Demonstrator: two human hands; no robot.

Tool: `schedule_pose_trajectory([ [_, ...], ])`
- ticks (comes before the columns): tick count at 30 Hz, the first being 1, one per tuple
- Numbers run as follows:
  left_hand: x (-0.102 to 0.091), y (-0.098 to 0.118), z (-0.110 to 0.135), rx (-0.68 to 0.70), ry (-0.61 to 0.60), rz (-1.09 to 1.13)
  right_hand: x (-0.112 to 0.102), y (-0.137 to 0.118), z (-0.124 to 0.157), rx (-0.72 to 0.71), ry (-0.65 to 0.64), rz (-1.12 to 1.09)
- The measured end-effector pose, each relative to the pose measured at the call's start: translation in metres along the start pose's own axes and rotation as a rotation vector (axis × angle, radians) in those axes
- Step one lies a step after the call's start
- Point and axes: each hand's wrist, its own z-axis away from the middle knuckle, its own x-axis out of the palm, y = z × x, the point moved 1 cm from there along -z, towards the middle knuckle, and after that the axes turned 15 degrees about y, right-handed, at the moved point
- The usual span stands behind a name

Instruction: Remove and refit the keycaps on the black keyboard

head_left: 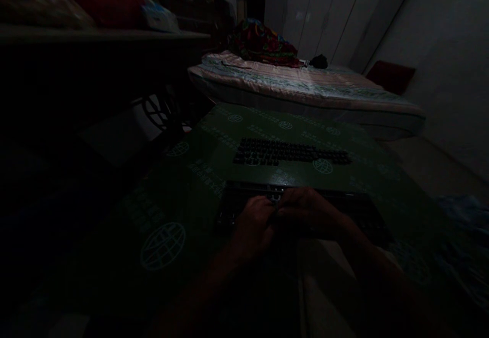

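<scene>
The room is very dark. My left hand [254,226] and my right hand [311,213] meet over a dark flat keyboard-like frame [359,210] lying on a green printed mat [168,210]. Both hands have their fingers curled together, pinching something small at the frame's top edge that I cannot make out. Beyond them, a set of black keys [286,152] lies in rows on the mat.
A mattress [305,85] with striped bedding lies on the floor past the mat, with a colourful cloth bundle [263,42] on it. A dark table with an iron treadle stand [160,108] is at the left. White cupboard doors [336,11] stand at the back.
</scene>
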Motion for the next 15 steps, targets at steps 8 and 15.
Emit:
schedule_pose_trajectory([
  [8,-0.007,0.008,-0.003,-0.036,-0.121,-0.094,0.004,0.002,-0.005,-0.022,-0.075,0.091],
  [15,0.000,0.006,-0.013,-0.066,-0.146,-0.141,0.005,0.004,0.001,-0.014,0.034,0.098],
])
